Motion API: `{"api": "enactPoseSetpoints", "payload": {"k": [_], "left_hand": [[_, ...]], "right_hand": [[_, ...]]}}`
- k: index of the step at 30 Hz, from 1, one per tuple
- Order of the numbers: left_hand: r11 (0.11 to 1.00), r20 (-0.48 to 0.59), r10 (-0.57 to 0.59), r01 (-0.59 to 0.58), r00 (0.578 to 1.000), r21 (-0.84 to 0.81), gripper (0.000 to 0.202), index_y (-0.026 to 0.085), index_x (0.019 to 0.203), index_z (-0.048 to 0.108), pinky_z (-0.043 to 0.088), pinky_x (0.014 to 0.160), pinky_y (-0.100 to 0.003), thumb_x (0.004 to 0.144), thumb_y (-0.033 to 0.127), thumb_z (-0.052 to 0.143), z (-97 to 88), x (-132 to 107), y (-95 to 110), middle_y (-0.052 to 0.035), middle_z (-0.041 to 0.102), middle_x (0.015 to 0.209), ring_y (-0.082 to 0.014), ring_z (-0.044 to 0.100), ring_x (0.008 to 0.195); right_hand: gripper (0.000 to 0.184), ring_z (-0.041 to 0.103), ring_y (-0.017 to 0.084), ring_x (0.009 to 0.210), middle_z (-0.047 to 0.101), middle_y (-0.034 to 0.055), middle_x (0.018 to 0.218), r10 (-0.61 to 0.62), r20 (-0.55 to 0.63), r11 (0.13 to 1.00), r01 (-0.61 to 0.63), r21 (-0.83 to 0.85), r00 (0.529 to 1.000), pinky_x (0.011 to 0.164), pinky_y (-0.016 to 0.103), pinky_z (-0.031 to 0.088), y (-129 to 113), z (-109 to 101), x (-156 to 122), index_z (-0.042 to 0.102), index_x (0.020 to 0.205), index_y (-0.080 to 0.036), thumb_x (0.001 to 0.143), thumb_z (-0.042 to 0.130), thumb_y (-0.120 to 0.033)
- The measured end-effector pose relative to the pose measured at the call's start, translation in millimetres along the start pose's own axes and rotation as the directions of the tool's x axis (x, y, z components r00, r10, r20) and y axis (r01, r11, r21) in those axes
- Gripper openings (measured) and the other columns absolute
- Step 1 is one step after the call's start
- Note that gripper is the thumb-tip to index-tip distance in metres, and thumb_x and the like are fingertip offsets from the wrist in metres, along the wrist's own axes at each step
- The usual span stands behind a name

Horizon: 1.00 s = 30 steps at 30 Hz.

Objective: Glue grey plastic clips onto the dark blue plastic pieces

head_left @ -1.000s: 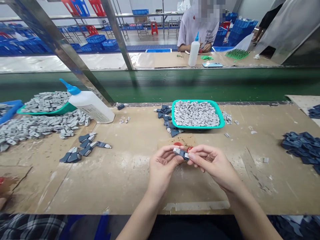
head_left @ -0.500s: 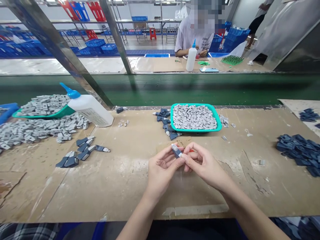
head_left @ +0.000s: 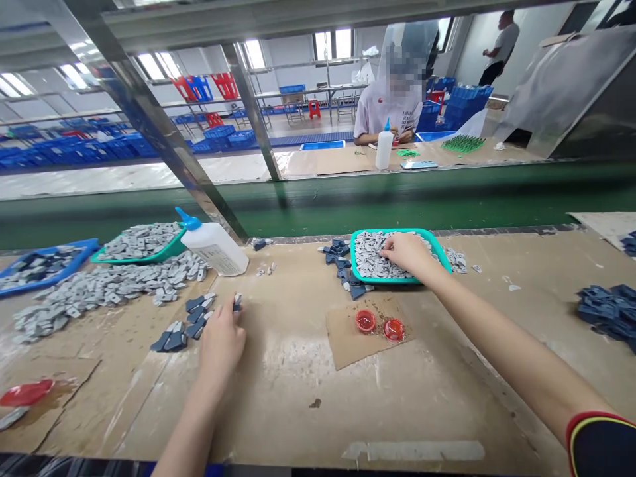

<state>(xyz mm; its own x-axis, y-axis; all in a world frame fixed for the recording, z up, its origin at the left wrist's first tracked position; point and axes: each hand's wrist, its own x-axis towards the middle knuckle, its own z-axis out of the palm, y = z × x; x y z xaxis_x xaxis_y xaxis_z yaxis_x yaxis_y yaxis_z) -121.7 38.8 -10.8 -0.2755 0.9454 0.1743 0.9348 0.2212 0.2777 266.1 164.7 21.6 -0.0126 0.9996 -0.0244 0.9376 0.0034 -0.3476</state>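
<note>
Fingers of the left hand (head_left: 222, 338): pinching a navy-and-grey piece (head_left: 238, 304) near similar pieces (head_left: 195, 318) on the table (head_left: 278, 391). Two red cups (head_left: 366, 321). Fingers of the right hand (head_left: 410, 254): bunched at grey pieces (head_left: 366, 256) in a green tray (head_left: 441, 254); pinch cannot be told.

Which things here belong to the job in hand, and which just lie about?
Likely in the job:
pale pieces and green tray, at right hand
dark piece, at left hand

Seemingly lying about:
red stool
blue crates
</note>
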Motion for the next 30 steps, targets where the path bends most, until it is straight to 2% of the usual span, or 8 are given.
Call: {"api": "enactPoseSetpoints", "payload": {"k": [5, 9, 13, 15, 19, 23, 26, 30], "left_hand": [[0.955, -0.028, 0.189, -0.177, 0.982, 0.236, 0.057, 0.008, 0.139, 0.042, 0.038, 0.096, -0.056, 0.082, 0.007, 0.038, 2.3, 17.5, 2.5, -0.0232, 0.057, 0.128, -0.0386, 0.044, 0.127], [0.932, -0.003, 0.361, -0.361, 0.932, 0.016, 0.054, 0.014, 0.14, 0.042, 0.036, 0.102, -0.049, 0.086, 0.017, 0.043, 17.3, 48.2, 52.5, -0.0189, 0.055, 0.13, -0.0333, 0.047, 0.124], [0.909, 0.051, 0.413, -0.408, 0.909, -0.089, 0.052, 0.014, 0.139, 0.041, 0.043, 0.092, -0.041, 0.091, 0.032, 0.044, 37.9, 81.1, 115.2, -0.0154, 0.065, 0.107, -0.0292, 0.059, 0.105], [0.912, 0.078, 0.4, -0.389, 0.913, -0.13, 0.051, 0.015, 0.132, 0.047, 0.046, 0.085, -0.039, 0.092, 0.046, 0.04, 47.6, 92.9, 141.4, -0.0123, 0.068, 0.09, -0.0291, 0.062, 0.094], [0.919, 0.153, 0.374, -0.343, 0.915, -0.193, 0.053, 0.02, 0.106, 0.063, 0.046, 0.074, -0.036, 0.085, 0.064, 0.043, 62.2, 108.5, 173.5, -0.01, 0.069, 0.077, -0.0298, 0.064, 0.082], [0.916, 0.185, 0.356, -0.302, 0.916, -0.266, 0.046, 0.02, 0.081, 0.065, 0.044, 0.073, -0.035, 0.076, 0.064, 0.055, 66.2, 115.7, 176.4, -0.0109, 0.069, 0.077, -0.0296, 0.063, 0.082], [0.9, 0.164, 0.332, -0.26, 0.929, -0.349, 0.036, 0.02, 0.073, 0.061, 0.044, 0.073, -0.033, 0.077, 0.055, 0.059, 60.0, 112.9, 162.9, -0.0085, 0.067, 0.072, -0.0258, 0.062, 0.078], [0.837, 0.121, 0.28, -0.18, 0.952, -0.517, 0.025, 0.019, 0.083, 0.056, 0.046, 0.07, -0.03, 0.079, 0.044, 0.059, 40.9, 92.9, 137.6, -0.0062, 0.065, 0.081, -0.0186, 0.062, 0.07]], "right_hand": [[0.012, 0.066, 0.031, 0.089, 0.072, 0.0188, 0.088, 0.01, 0.042, 1.0, -0.009, -0.022, 0.999, 0.071, 0.034, 0.044, -13.8, 0.8, 2.3, 0.071, 0.078, -0.012, 0.081, 0.061, -0.017], [0.013, 0.066, 0.027, 0.085, 0.072, 0.0149, 0.085, -0.037, 0.039, 0.996, 0.033, 0.081, 0.999, 0.071, 0.031, 0.044, -10.1, -12.0, -14.2, 0.066, 0.076, -0.014, 0.082, 0.055, -0.017], [0.015, 0.065, 0.019, 0.067, 0.069, 0.0054, 0.07, -0.04, 0.069, 0.965, 0.021, 0.26, 0.997, 0.058, 0.027, 0.044, 7.3, -19.5, -52.7, 0.06, 0.073, -0.019, 0.082, 0.051, -0.026], [0.016, 0.062, 0.017, 0.06, 0.065, 0.0038, 0.064, -0.014, 0.154, 0.871, -0.063, 0.487, 0.988, 0.052, 0.025, 0.043, 19.6, -18.7, -76.7, 0.058, 0.069, -0.019, 0.08, 0.052, -0.029], [0.021, 0.052, 0.012, 0.053, 0.057, 0.0006, 0.062, 0.014, 0.321, 0.505, -0.283, 0.816, 0.947, 0.047, 0.024, 0.037, 43.2, -12.7, -121.4, 0.066, 0.076, -0.016, 0.076, 0.063, -0.037], [0.037, 0.051, 0.011, 0.056, 0.055, 0.0, 0.066, -0.003, 0.418, 0.33, -0.394, 0.858, 0.908, 0.049, 0.024, 0.036, 56.5, -6.1, -151.2, 0.073, 0.1, -0.015, 0.077, 0.068, -0.044], [0.036, 0.051, 0.011, 0.058, 0.058, 0.0018, 0.067, -0.047, 0.413, 0.288, -0.383, 0.878, 0.91, 0.05, 0.024, 0.038, 56.5, -0.1, -161.9, 0.074, 0.09, -0.015, 0.075, 0.072, -0.048], [0.034, 0.056, 0.012, 0.062, 0.068, 0.0068, 0.077, -0.021, 0.373, 0.262, -0.355, 0.897, 0.928, 0.053, 0.024, 0.041, 44.4, 11.8, -163.9, 0.074, 0.081, -0.015, 0.072, 0.077, -0.047]]}}
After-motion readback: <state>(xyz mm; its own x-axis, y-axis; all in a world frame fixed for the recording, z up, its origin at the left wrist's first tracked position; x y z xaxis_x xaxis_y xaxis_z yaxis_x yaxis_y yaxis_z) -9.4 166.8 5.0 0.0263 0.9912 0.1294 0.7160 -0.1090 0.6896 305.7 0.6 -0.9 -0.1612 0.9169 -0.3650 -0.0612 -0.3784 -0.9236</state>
